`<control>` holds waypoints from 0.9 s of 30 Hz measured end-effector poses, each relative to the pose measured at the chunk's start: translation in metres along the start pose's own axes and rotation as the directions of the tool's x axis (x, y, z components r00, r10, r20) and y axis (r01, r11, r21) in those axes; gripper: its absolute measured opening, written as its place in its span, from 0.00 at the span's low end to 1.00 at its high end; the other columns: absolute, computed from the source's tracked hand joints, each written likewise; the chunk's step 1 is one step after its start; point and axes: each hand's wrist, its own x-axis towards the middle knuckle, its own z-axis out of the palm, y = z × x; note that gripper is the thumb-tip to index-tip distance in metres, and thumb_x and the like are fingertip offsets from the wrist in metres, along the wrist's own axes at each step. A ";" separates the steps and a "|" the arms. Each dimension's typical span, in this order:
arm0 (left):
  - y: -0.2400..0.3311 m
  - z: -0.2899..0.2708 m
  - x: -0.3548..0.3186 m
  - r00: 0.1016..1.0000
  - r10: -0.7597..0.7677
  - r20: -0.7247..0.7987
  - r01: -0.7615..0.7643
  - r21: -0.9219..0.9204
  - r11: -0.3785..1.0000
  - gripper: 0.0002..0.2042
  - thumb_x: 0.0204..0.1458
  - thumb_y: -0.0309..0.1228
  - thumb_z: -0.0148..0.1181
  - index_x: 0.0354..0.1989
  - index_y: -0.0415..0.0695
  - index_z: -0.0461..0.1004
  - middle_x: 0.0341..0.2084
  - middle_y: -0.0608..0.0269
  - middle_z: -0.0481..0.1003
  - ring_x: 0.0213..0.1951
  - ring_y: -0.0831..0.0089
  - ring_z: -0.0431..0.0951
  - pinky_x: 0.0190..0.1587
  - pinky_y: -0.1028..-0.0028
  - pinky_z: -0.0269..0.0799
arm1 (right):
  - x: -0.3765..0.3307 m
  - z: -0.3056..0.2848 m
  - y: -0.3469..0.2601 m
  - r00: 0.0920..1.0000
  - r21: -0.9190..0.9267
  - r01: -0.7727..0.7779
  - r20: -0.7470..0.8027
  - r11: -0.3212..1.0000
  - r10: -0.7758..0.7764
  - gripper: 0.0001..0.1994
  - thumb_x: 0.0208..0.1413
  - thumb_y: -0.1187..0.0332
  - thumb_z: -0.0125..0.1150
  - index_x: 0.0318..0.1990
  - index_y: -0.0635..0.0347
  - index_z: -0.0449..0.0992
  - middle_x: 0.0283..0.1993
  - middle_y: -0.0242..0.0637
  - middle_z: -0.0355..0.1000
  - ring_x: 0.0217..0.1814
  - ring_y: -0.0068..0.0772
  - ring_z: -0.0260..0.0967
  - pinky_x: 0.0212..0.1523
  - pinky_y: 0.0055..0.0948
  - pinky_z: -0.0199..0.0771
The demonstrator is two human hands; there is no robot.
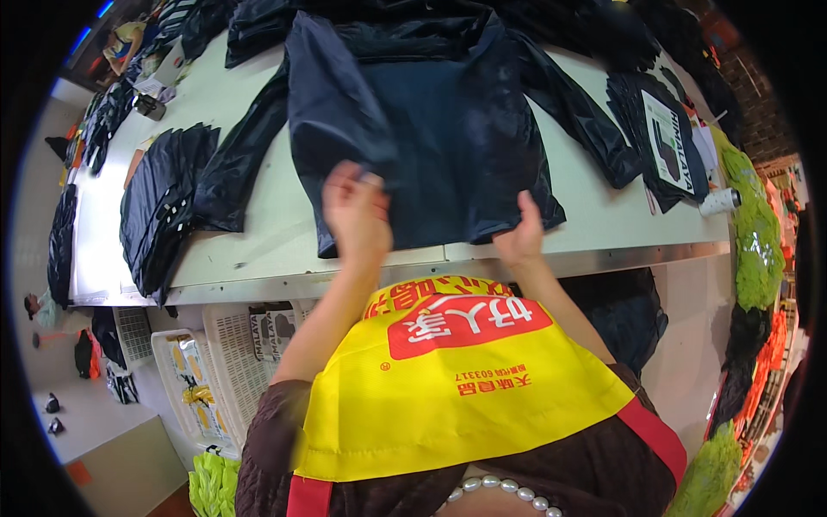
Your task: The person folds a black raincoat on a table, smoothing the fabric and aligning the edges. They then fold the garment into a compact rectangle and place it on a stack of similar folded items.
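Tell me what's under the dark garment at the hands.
Pale tabletop shows on both sides of the dark garment and along its front hem. Anything directly beneath the garment is covered and can't be seen.

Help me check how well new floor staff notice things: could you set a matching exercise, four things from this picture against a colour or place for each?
Things
1. Jacket nearest the hands
2. Apron
3. Spool
4. Beads

Colours and places
A. White, in a curved row at the picture's lower edge
B. At the right end of the table
C. Dark, with its sleeves out to both sides
D. Yellow, with red straps

Right pairs: 1-C, 2-D, 3-B, 4-A
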 end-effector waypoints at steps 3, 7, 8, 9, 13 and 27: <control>-0.080 -0.046 -0.005 0.829 -0.558 0.037 0.491 0.430 0.758 0.17 0.49 0.22 0.58 0.49 0.43 0.68 0.34 0.63 0.71 0.33 0.72 0.75 0.35 0.73 0.74 | 0.003 -0.040 0.030 0.952 -0.012 -0.104 -0.291 0.995 0.095 0.19 0.58 0.62 0.50 0.53 0.65 0.67 0.56 0.40 0.68 0.58 0.39 0.65 0.64 0.34 0.57; -0.053 -0.036 -0.012 0.716 -0.688 0.117 0.334 0.808 0.485 0.15 0.52 0.31 0.58 0.48 0.42 0.70 0.35 0.61 0.74 0.29 0.74 0.77 0.29 0.78 0.74 | 0.004 -0.071 0.015 0.977 -0.083 -0.162 -0.152 0.983 0.148 0.17 0.57 0.64 0.51 0.51 0.63 0.69 0.55 0.40 0.69 0.57 0.38 0.65 0.62 0.35 0.59; -0.043 -0.029 -0.007 0.672 -0.722 0.163 0.305 0.827 0.471 0.15 0.53 0.33 0.58 0.47 0.41 0.71 0.35 0.61 0.75 0.28 0.75 0.78 0.27 0.79 0.74 | 0.002 -0.070 0.012 0.978 -0.086 -0.156 -0.150 0.984 0.142 0.17 0.57 0.65 0.50 0.51 0.63 0.69 0.54 0.40 0.69 0.57 0.38 0.65 0.62 0.35 0.59; -0.035 -0.026 -0.002 0.634 -0.746 0.202 0.281 0.839 0.465 0.15 0.53 0.35 0.57 0.46 0.41 0.71 0.35 0.61 0.76 0.27 0.76 0.78 0.25 0.80 0.74 | 0.000 -0.060 0.009 0.979 -0.094 -0.163 -0.140 0.982 0.149 0.17 0.57 0.65 0.50 0.51 0.63 0.70 0.54 0.40 0.69 0.57 0.38 0.65 0.62 0.35 0.59; -0.062 0.000 0.013 0.733 -0.660 0.164 0.382 0.703 0.600 0.21 0.55 0.43 0.54 0.51 0.41 0.68 0.41 0.56 0.73 0.34 0.71 0.77 0.27 0.77 0.75 | 0.001 -0.057 0.007 0.981 -0.087 -0.188 -0.068 0.978 0.183 0.16 0.57 0.68 0.48 0.51 0.63 0.70 0.54 0.41 0.70 0.57 0.37 0.65 0.61 0.35 0.60; -0.129 0.034 0.029 0.794 -0.119 0.596 -0.494 0.746 0.446 0.11 0.45 0.28 0.55 0.36 0.38 0.76 0.31 0.44 0.75 0.37 0.50 0.76 0.40 0.61 0.73 | 0.046 0.009 -0.065 0.984 -0.905 -0.166 -0.124 0.391 0.130 0.26 0.57 0.45 0.47 0.49 0.58 0.70 0.39 0.36 0.72 0.38 0.25 0.71 0.37 0.21 0.68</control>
